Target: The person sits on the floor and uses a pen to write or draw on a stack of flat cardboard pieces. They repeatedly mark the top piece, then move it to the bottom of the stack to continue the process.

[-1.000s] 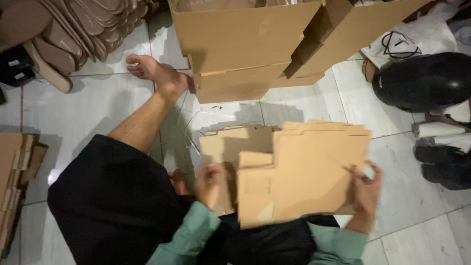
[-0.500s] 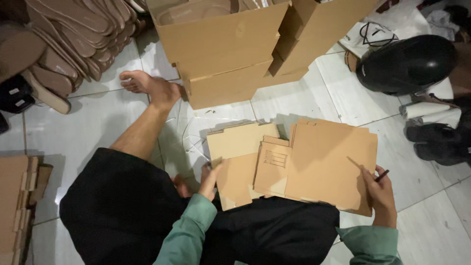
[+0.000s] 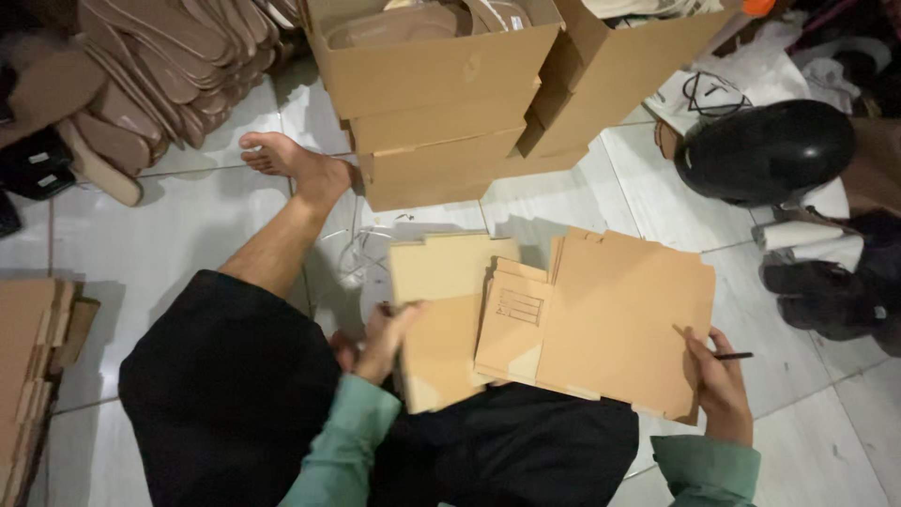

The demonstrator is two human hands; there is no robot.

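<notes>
While the left hand (image 3: 389,333) grips a flat cardboard sheet (image 3: 441,310) at frame centre, the right hand (image 3: 718,380) pinches a pen (image 3: 732,356) and the folded blank (image 3: 610,319).

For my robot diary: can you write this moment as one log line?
left hand: on cardboard sheet | right hand: pen, flat box blank

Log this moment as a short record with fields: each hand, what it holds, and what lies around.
left hand: grips the left edge of a flat cardboard sheet
right hand: holds the right edge of a larger folded cardboard blank, with a thin dark pen in its fingers
posture: seated on white floor tiles, bare foot stretched out
ahead: stacked open cardboard boxes
right: black helmet
upper left: pile of brown shoe soles
</notes>
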